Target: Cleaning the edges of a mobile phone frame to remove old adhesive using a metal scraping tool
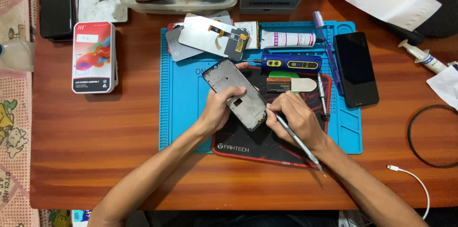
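At the centre of the frame, two bare hands work over a black mouse pad [248, 148] lying on a blue repair mat [183, 98] on a wooden worktop [95, 127]. The left hand [217, 110] grips a grey phone frame [234, 93], tilted, by its lower edge. The right hand [296, 117] is closed around a thin metal tool [298, 143], its tip touching the frame's bottom corner. A dark phone [355, 69] lies flat at right of the mat.
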